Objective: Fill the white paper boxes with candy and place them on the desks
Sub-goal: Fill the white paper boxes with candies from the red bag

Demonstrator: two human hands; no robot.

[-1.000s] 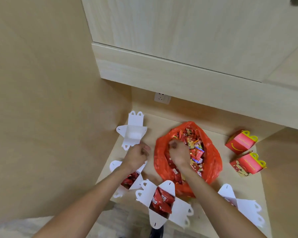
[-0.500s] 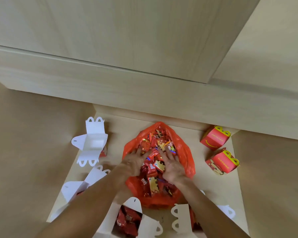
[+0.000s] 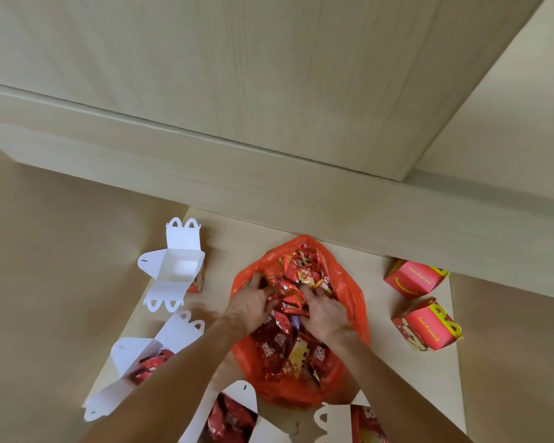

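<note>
An orange plastic bag [image 3: 349, 292] full of red-wrapped candy [image 3: 296, 270] lies open in the middle of the desk. Both my hands are inside it: my left hand [image 3: 250, 305] and my right hand [image 3: 325, 311] curl around a heap of candy between them. An empty white paper box [image 3: 173, 266] stands open at the far left. A white box with candy [image 3: 135, 356] sits near left, partly behind my left forearm. Two more candy-filled white boxes, one [image 3: 234, 414] and another [image 3: 349, 420], are at the bottom edge.
Two closed red boxes with yellow handles, one [image 3: 413, 278] and another [image 3: 426, 327], stand at the right of the desk [image 3: 231, 241]. An overhead cabinet [image 3: 237, 107] hangs over the desk's back. Side panels wall in the left and right.
My left hand moved from the left-hand boxes into the bag. Both hands have closed in on the candy heap. The view tilted up and shifted.
</note>
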